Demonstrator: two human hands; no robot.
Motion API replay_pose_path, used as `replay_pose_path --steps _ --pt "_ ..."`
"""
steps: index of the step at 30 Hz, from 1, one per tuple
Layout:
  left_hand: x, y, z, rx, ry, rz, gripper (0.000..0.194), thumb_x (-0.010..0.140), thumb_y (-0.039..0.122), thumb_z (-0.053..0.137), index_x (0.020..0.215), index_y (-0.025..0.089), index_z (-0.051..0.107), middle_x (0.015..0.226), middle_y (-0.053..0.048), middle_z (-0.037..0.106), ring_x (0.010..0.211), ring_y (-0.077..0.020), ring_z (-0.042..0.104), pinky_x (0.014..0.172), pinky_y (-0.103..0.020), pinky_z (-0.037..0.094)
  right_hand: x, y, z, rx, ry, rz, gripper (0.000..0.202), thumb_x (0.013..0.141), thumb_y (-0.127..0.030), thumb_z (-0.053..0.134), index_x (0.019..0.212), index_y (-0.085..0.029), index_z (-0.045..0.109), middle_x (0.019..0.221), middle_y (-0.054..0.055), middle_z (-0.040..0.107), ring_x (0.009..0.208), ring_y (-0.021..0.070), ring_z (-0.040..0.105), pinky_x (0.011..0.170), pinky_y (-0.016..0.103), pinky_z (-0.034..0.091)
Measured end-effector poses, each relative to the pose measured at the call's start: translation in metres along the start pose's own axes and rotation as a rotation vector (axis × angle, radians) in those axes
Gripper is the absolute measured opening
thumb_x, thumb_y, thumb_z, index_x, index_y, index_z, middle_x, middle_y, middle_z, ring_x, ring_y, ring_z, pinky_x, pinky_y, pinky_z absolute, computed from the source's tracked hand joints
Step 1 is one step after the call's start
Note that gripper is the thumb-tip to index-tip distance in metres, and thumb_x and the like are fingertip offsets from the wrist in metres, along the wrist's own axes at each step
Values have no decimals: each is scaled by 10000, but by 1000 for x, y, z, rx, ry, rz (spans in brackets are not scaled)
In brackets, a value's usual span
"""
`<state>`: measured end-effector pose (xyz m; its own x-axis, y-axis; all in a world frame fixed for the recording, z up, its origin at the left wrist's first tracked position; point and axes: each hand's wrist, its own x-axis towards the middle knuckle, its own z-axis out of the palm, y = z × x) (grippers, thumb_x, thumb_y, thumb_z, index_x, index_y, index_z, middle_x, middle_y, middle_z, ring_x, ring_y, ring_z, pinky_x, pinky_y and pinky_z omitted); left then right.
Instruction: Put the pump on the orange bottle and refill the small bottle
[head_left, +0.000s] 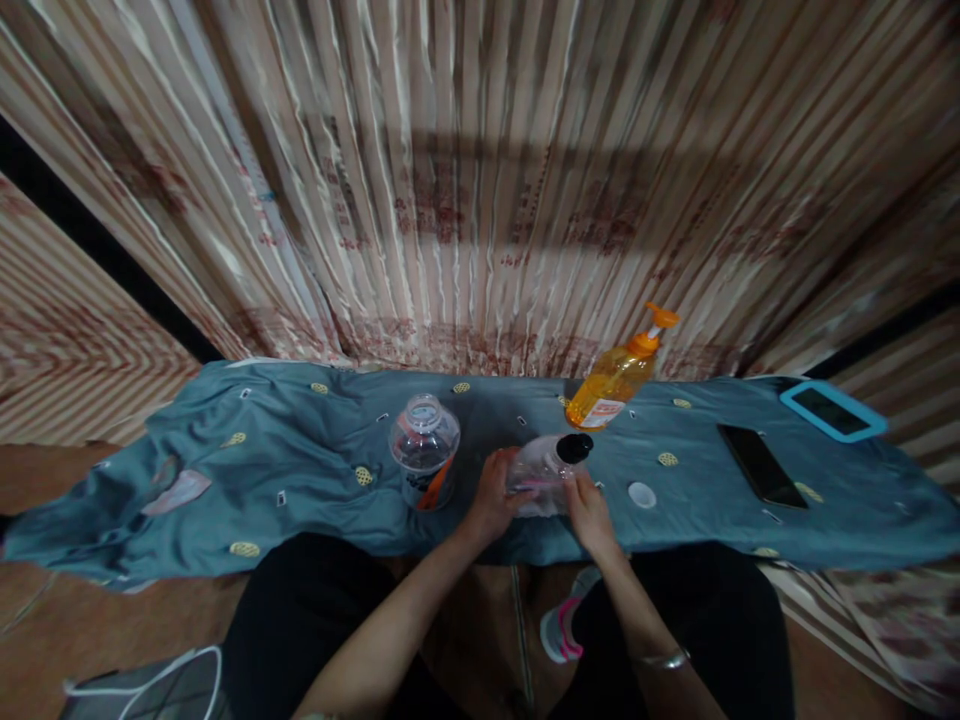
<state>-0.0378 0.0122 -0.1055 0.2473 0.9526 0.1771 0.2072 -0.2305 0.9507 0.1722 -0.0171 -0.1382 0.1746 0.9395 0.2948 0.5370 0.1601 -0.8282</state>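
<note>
While both hands sit just below frame centre, left hand wraps the body of the clear bottle and right hand closes on it from the right. The bottle's long axis tilts up-right, black cap away from the fingers. Right grip looks closed, though blurred. Beyond, upper right: orange pump bottle.

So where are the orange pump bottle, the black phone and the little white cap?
Pump bottle (611, 385), head view, on its orange body.
Phone (761, 465), head view, on the middle of its dark screen.
White cap (642, 494), head view, on its top, lying on the blue cloth.
</note>
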Motion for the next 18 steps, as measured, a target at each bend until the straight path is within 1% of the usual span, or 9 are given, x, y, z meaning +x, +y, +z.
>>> replay_pose_path --steps 3,6,8,12,15,16,18 --pt "1 0 -7 -32 28 -13 634 780 421 924 1320 198 676 1308 -125 683 1289 -363 644 1172 -546 510 -2 -4 16 48 0 25 633 1089 -743 470 1281 -189 708 1281 139 709 1235 280 677 1133 552 515" --pt "-2 2 -17 -54 71 -22 659 761 356 931 1346 205 670 1316 -109 677 1312 -356 642 1184 -525 509 -2 -11 28 87 -22 37 616 1107 -720 452 1316 -199 704 1301 137 710 1217 269 685 1129 540 521" --pt "-4 3 -23 -71 96 -41 664 754 317 927 1355 206 669 1329 -104 673 1322 -347 644 1184 -513 514 -2 -14 31 97 -32 42 591 1111 -697 469 1335 -201 700 1329 138 703 1233 271 680 1134 541 520" --pt "-8 3 -25 -96 107 -92 679 717 295 951 1334 203 683 1314 -102 683 1299 -347 659 1157 -511 538 -2 -12 27 68 -25 68 522 1089 -622 588 1361 -188 682 1394 145 671 1307 297 645 1161 571 496" --pt "-5 4 -20 -109 118 -102 681 691 303 975 1305 208 695 1297 -92 699 1291 -345 666 1159 -504 538 1 -7 22 29 -17 105 554 1037 -563 704 1429 -176 640 1449 156 635 1332 323 625 1149 592 504" --pt "-4 5 -18 -122 124 -106 671 691 301 977 1295 211 698 1279 -85 709 1275 -339 674 1148 -496 546 3 -6 21 22 -25 118 571 1024 -543 730 1449 -176 627 1451 156 632 1294 317 644 1126 582 524" --pt "0 6 -13 -159 131 -122 644 691 292 978 1268 213 703 1219 -68 732 1219 -323 699 1108 -476 573 6 -4 21 23 -52 142 574 1017 -503 752 1471 -181 608 1416 147 649 1161 277 692 1058 536 572"
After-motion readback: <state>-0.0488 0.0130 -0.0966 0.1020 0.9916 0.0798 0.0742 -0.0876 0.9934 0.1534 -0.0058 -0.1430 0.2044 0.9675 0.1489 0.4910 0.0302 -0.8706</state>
